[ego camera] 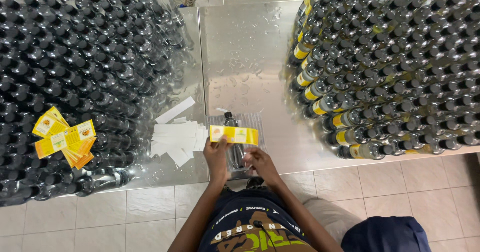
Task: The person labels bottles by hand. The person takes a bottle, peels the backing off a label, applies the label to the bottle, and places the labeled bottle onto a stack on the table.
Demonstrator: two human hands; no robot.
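the left hand [216,154] is partly closed, its thumb and fingertips pinching the left end of a yellow label [234,134] that stretches across a clear plastic bottle with a black cap [232,132]. the bottle lies flat just beyond both hands, cap pointing away from the person, on a steel table [245,52] whose surface is wet with droplets. the right hand [261,163] sits just right of the left hand, fingers curled against the lower body of the bottle; how firmly it grips cannot be told. just left of the left hand lies a loose heap of white backing strips [176,138], touching the table near its edge. further left of that hand, a fan of spare yellow labels [65,138] rests on top of a dense block of unlabelled black-capped bottles [80,57]. well to the right of the right hand stands another packed block of bottles with yellow labels [390,67]. below the hands, by the person's lap, is a beige tiled floor [380,192].
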